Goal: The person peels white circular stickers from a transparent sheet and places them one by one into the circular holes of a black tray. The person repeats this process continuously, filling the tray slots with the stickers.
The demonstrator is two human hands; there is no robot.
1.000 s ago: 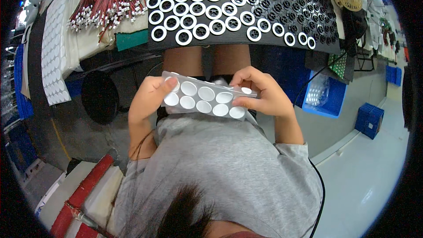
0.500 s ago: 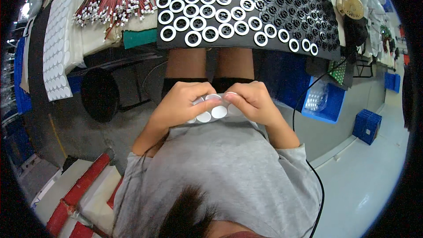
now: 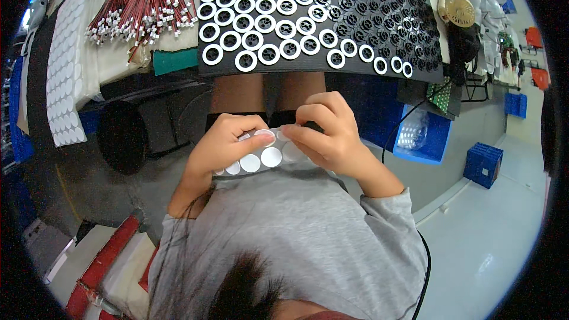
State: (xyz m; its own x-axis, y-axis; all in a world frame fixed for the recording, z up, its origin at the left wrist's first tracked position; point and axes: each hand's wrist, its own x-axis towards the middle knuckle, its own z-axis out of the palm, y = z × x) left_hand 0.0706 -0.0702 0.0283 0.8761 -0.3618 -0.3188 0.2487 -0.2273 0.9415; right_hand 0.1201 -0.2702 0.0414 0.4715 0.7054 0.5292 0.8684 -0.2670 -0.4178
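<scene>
In front of my shirt I hold a strip of round white stickers (image 3: 271, 157). My left hand (image 3: 221, 141) is closed round the strip's left part, its thumb lying over a sticker at the upper edge. My right hand (image 3: 329, 134) pinches at the same upper edge, thumb and forefinger together on a round white sticker (image 3: 281, 136). Its other fingers are curled and raised. The strip's right end is partly hidden behind my right hand. Beyond my hands, a black board (image 3: 308, 66) bears many white rings and black round parts with openings.
Left on the table lie a long sheet of white round stickers (image 3: 64, 77) and bundled red-black wires (image 3: 148, 6) with white connectors. A black round stool (image 3: 121, 136) stands below. At right are a blue bin (image 3: 422, 151), a blue crate (image 3: 485, 166) and a hanging black cable (image 3: 394, 136).
My right hand has shifted its grip, its fingers now lifted and curled at the strip's upper edge. Both hands and the strip appear slightly further left, as does the whole view.
</scene>
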